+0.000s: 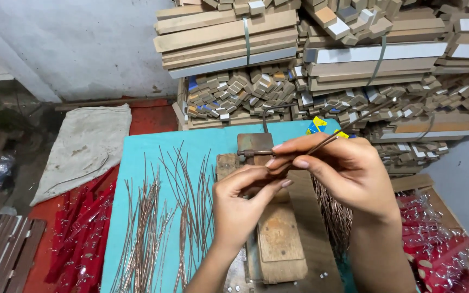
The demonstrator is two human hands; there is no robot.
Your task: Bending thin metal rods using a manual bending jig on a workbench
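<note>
Pinching wire [348, 128], right fingers [299, 161] curled

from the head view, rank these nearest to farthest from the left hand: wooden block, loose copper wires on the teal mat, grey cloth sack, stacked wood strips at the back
From the left hand:
1. wooden block, right under it
2. loose copper wires, just to its left on the teal mat
3. grey cloth sack, far left, and stacked wood strips, back: too close to call

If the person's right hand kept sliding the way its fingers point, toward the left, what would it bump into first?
Most likely the small metal pin at the top of the wooden jig, just beyond the right hand fingertips. The hand pinches a thin copper rod. Further left lie loose copper rods. Depth is unclear.
</note>
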